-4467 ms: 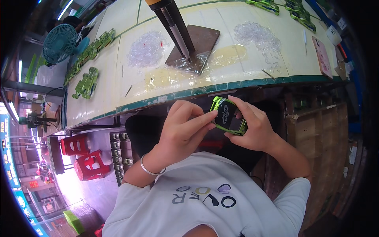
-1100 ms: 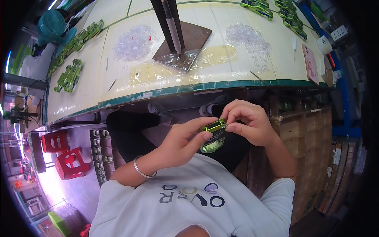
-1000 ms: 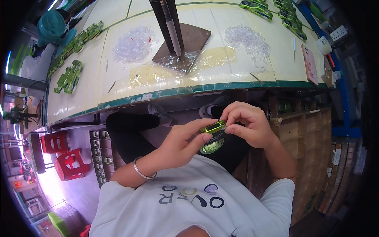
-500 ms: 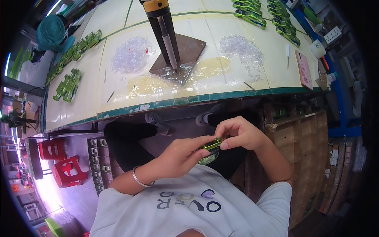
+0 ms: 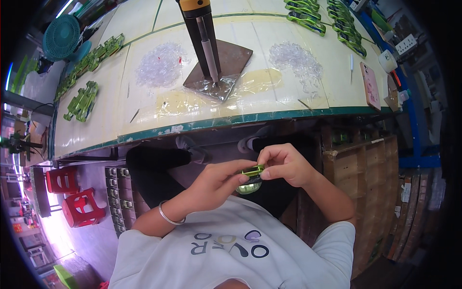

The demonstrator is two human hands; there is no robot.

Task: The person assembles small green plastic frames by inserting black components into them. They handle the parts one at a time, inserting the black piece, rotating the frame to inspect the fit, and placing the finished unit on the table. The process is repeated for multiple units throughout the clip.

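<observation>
Over my lap, just short of the table edge, a green and black plastic shell (image 5: 249,187), which looks like a toy car body, is held between both hands. My left hand (image 5: 216,182) grips its left side, thumb toward me and fingers along the far side. My right hand (image 5: 287,166) pinches its right end between thumb and fingertips. Whether a small part sits under the right fingertips is hidden. Similar green shells (image 5: 82,102) lie on the table at left, and more stand in rows (image 5: 344,29) at far right.
A dark upright press (image 5: 201,43) stands on a brown plate (image 5: 240,58) mid-table, between two piles of small clear parts (image 5: 159,65) (image 5: 296,62). A pink phone (image 5: 369,85) and white-handled screwdriver (image 5: 351,67) lie right. A wooden rack (image 5: 363,178) stands beside my right arm; red stools (image 5: 83,208) at left.
Both hands and the shell have shifted slightly left. The shell has tilted so more of its rounded green lower part shows. Both hands keep their grip.
</observation>
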